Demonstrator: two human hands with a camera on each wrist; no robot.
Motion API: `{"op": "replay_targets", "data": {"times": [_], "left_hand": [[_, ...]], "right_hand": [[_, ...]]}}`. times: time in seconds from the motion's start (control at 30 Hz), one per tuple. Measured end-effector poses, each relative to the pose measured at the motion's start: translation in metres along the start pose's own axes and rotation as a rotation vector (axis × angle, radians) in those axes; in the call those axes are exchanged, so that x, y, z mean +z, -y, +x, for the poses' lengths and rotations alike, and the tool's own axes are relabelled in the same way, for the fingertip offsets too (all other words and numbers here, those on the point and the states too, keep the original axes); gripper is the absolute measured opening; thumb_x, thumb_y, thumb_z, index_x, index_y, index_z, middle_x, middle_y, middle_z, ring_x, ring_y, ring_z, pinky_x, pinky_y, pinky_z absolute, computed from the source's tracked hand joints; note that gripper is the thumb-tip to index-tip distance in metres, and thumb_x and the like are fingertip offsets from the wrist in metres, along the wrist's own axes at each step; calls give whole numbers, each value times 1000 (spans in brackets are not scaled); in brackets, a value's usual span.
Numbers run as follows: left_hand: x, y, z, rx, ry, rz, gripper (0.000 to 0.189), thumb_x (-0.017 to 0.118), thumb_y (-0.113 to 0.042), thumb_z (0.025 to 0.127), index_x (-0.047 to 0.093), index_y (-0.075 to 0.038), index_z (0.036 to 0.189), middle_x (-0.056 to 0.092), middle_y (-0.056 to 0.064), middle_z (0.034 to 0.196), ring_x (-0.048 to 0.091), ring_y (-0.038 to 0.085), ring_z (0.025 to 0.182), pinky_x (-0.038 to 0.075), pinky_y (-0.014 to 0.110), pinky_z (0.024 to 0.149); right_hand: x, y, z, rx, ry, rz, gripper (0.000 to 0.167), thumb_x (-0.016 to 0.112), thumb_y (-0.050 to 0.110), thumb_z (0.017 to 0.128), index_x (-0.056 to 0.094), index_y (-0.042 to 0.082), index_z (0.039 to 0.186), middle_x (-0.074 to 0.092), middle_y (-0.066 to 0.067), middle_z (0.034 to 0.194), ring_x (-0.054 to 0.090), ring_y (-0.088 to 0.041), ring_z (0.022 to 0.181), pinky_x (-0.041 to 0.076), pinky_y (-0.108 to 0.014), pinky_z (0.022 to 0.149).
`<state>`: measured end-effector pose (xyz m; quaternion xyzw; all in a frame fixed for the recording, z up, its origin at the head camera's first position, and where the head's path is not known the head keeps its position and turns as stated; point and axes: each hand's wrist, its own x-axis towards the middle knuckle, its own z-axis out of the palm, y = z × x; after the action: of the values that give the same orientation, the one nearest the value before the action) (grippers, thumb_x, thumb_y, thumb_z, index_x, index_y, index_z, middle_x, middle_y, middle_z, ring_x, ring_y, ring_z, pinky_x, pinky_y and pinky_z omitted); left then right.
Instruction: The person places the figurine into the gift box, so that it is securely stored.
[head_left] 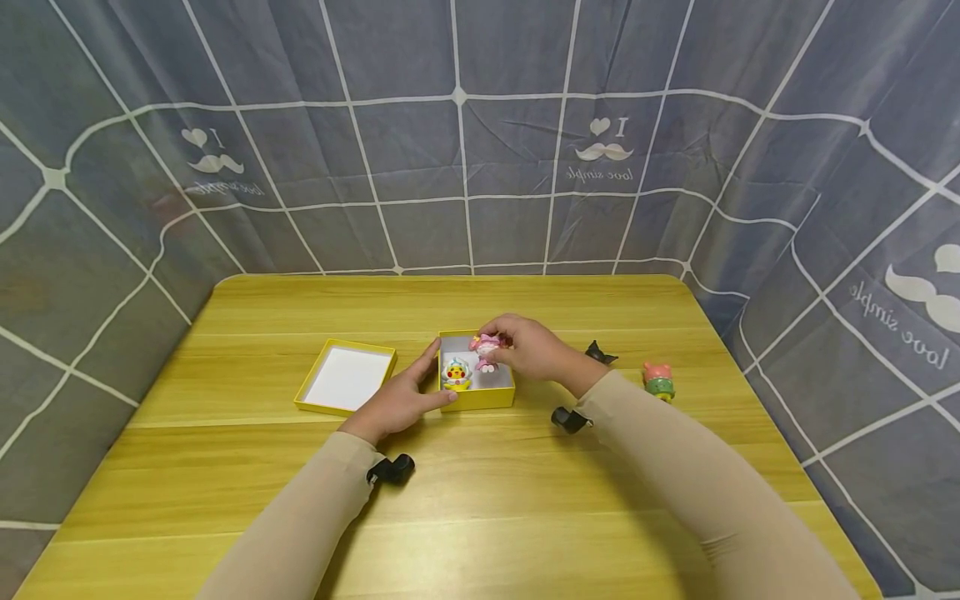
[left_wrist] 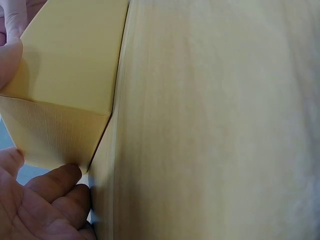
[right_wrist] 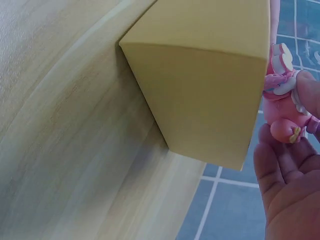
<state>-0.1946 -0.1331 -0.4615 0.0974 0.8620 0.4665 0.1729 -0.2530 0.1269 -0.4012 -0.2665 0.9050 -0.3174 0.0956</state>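
Observation:
A shallow yellow box (head_left: 478,401) with a pale interior stands uncovered on the table. Inside it, at the front left, sits a small yellow figurine (head_left: 456,374) with red cheeks and a light hood. My left hand (head_left: 401,404) grips the box at its left front corner, thumb at the front edge and fingers along the left side. Over the box's right part, my right hand (head_left: 531,348) pinches a pink figurine (head_left: 487,350) between thumb and fingers. In the right wrist view this pink figurine (right_wrist: 286,107) shows beside the box's upper edge, partly hidden by the thumb.
The yellow lid (head_left: 347,377) lies left of the box, white inside facing up. Right of the right hand are a black figurine (head_left: 600,353), partly behind the forearm, and a pink and green figurine (head_left: 658,381). A grey checked curtain (head_left: 420,158) hangs behind the wooden table (head_left: 480,517).

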Motion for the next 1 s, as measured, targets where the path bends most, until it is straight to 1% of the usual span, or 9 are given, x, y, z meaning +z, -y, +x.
{"op": "replay_targets", "data": {"times": [0.37,0.63,0.7,0.8,0.87,1.0], "left_hand": [[0,1,1,4,2,-6,105,76,-61,92,4,-48,167,21,8,176,20,32,163,19,61,130],[0,1,0,7,1,1,105,76,-60,92,4,-48,167,22,8,175,20,32,163,19,61,130],[0,2,1,7,0,1,105,76,-61,91,5,-48,167,22,8,176,20,32,163,18,61,130],[0,3,2,7,-1,-1,105,76,-61,91,5,-49,167,22,8,176,20,31,163,18,60,131],[-1,3,2,6,-3,-1,105,76,-61,91,5,-48,167,22,7,176,20,31,163,19,59,131],[-1,2,3,15,2,-13,105,76,-57,92,5,-45,168,22,9,176,19,30,163,18,57,131]], "right_hand": [[5,-3,2,0,28,-44,39,77,20,98,69,9,134,73,-5,123,61,-18,101,52,-34,89],[9,-5,3,12,50,-81,37,77,21,98,70,9,133,73,-4,121,61,-16,97,53,-34,88],[9,-5,3,9,49,-108,36,77,22,98,71,10,132,73,-3,121,61,-17,98,50,-36,92],[10,-4,2,7,43,-148,35,78,24,98,72,14,131,74,-1,122,64,-17,103,43,-40,97],[10,-4,2,9,41,-167,34,78,26,97,73,16,129,75,1,121,66,-18,107,38,-43,97],[11,-4,2,5,43,-196,32,78,28,97,74,20,127,77,5,121,65,-22,116,33,-46,98]]}}
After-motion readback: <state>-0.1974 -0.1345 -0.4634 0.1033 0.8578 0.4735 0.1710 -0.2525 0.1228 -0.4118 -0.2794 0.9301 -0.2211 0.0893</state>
